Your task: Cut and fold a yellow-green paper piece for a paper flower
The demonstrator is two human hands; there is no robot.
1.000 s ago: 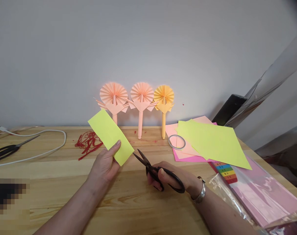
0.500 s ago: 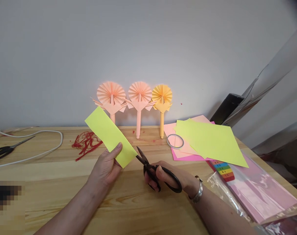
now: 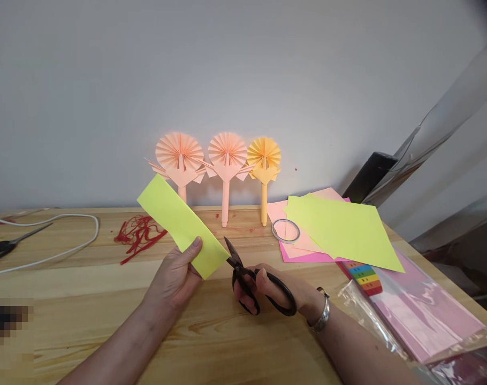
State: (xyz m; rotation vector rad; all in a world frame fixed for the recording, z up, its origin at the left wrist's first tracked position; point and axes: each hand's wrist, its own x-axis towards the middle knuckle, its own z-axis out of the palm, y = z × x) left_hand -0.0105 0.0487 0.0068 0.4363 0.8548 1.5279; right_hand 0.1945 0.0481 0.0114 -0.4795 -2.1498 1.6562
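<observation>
A strip of yellow-green paper [image 3: 179,219] is pinched in my left hand [image 3: 179,275], thumb on top and fingers underneath. It slants from upper left to lower right above the table. My right hand [image 3: 273,291] is closed round the handles of black scissors [image 3: 243,275]. Their blades are parted, with the paper's right corner between them; the lower blade is partly behind the paper. Behind the strip, three folded-paper figures with round pleated fans lean on the wall: a pink one [image 3: 179,152], another pink one [image 3: 226,155] and a yellow-orange one [image 3: 264,155].
Red threads [image 3: 139,235] lie left of my left hand. Farther left are a white cable [image 3: 94,230] and a second pair of scissors [image 3: 10,246]. Right of me are yellow-green sheets [image 3: 348,227], a silvery ring [image 3: 286,231] and a plastic paper packet [image 3: 424,310].
The paper's right corner has moved slightly right and down, deeper between the scissor blades. Both hands keep their holds. The whole view has shifted a little.
</observation>
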